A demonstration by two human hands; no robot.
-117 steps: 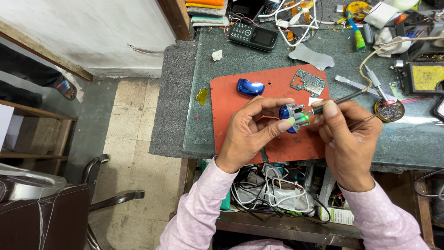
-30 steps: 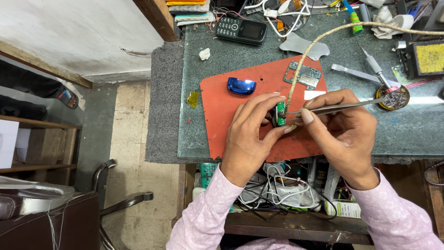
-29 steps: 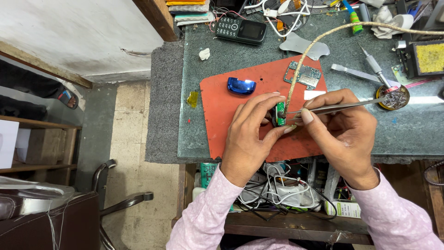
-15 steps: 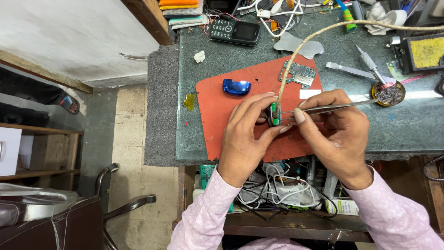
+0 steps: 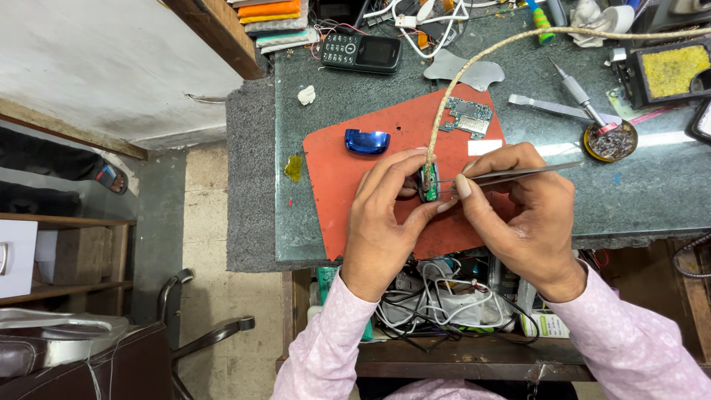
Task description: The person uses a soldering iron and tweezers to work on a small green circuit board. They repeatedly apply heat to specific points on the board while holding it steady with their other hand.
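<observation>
My left hand [image 5: 385, 215] pinches a small green circuit board [image 5: 429, 183] upright over the red mat [image 5: 341, 170]. A braided beige cable [image 5: 474, 63] runs from that board up and off to the right. My right hand [image 5: 526, 215] grips metal tweezers [image 5: 511, 175], their tips touching the board's right side. A blue plastic shell [image 5: 367, 141] lies on the mat to the left, and a larger bare circuit board [image 5: 469, 117] lies at the mat's top right.
On the green stone bench top are a black keypad phone [image 5: 363, 52], a grey pick plate [image 5: 465, 70], a metal spudger [image 5: 544, 107], a screwdriver [image 5: 574, 90], a round tin [image 5: 610, 141] and a yellow sponge tray [image 5: 672, 70]. Tangled cables fill the shelf below.
The view has shifted slightly; both hands stay together on the small board. Since 3.9 s ago the board was turned on edge and the beige cable came into view.
</observation>
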